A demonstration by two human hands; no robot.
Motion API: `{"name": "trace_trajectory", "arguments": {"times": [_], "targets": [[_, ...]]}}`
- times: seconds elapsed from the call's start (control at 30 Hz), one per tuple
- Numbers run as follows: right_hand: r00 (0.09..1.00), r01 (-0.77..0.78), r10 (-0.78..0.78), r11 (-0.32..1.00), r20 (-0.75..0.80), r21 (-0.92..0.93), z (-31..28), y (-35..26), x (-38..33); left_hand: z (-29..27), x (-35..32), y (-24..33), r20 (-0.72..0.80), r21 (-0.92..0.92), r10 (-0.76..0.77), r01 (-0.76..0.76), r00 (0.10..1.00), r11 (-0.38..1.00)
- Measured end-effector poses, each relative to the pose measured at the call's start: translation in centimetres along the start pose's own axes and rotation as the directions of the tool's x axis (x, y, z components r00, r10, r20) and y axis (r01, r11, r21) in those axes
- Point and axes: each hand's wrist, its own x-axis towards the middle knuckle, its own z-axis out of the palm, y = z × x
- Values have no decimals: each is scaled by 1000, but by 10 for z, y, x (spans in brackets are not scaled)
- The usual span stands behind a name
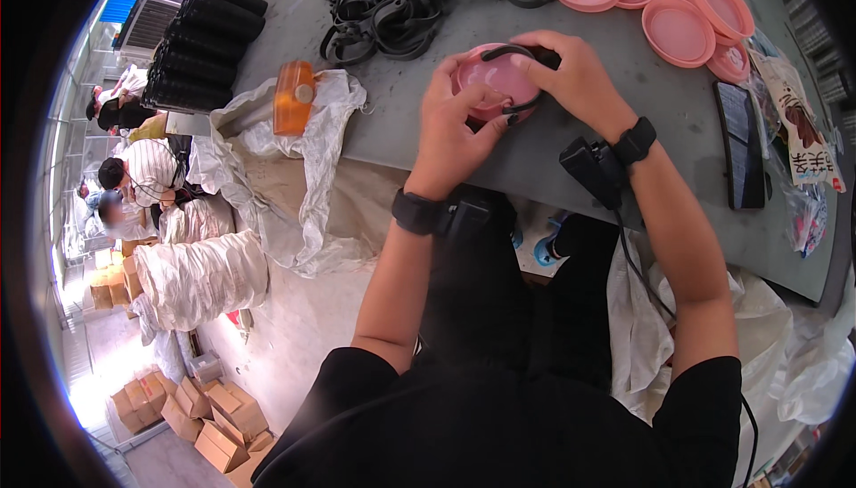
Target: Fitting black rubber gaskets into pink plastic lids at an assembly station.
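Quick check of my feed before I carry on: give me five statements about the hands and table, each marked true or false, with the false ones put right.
1. The left hand and right hand both hold one pink dish. True.
2. The phone lies left of both hands. False: it lies to their right.
3. A heap of black straps lies on the table beyond the hands. True.
4. The orange container sits among the loose pink dishes. False: it is at the left, by the white sheeting.
5. Both wrists wear black bands. True.
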Motion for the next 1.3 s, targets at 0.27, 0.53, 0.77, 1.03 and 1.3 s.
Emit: {"name": "trace_trajectory", "arguments": {"times": [0.27,0.53,0.77,1.03,1.3], "targets": [[991,-83,104,970,81,-228,-14,-21,4,5,-6,11,4,54,6,-6,1000,999],[995,-93,95,951,-8,-295,-11,-23,1,7,-5,17,23,44,2,-3,1000,999],[985,-169,168,909,-36,-382,-5,-24,5,7,-6,17,46,82,4,-8,999,997],[984,-176,172,919,-42,-354,-2,-25,7,7,-6,18,49,90,-13,8,999,996],[1000,-9,15,971,23,-239,-7,-12,11,8,-4,19,53,67,19,-22,998,998]]}}
